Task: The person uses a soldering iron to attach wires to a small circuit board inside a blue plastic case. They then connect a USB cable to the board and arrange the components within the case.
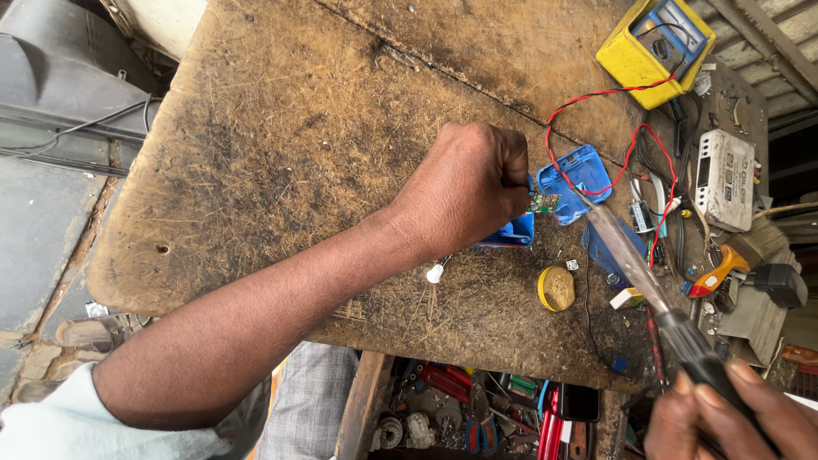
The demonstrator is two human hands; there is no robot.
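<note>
My left hand (464, 192) is closed in a fist in the middle of the worn wooden bench (281, 145). It pinches a small green circuit board (544, 203) against a blue plastic casing (511, 232). A second blue casing part (575, 175) lies just beyond the board. At the lower right, my right hand (724, 417) grips the black handle of a soldering iron (635, 264). Its metal shaft points up and left, and the tip sits at the circuit board. A red wire (596, 98) loops from the blue casing towards a yellow multimeter (654, 47).
A round yellow tin (555, 288) and a small white bulb (435, 273) lie near the bench's front edge. A white box device (724, 179), an orange-handled tool (716, 273) and tangled wires crowd the right end. Assorted tools (477, 417) lie below the bench, and a grey casing (60, 77) stands at the left.
</note>
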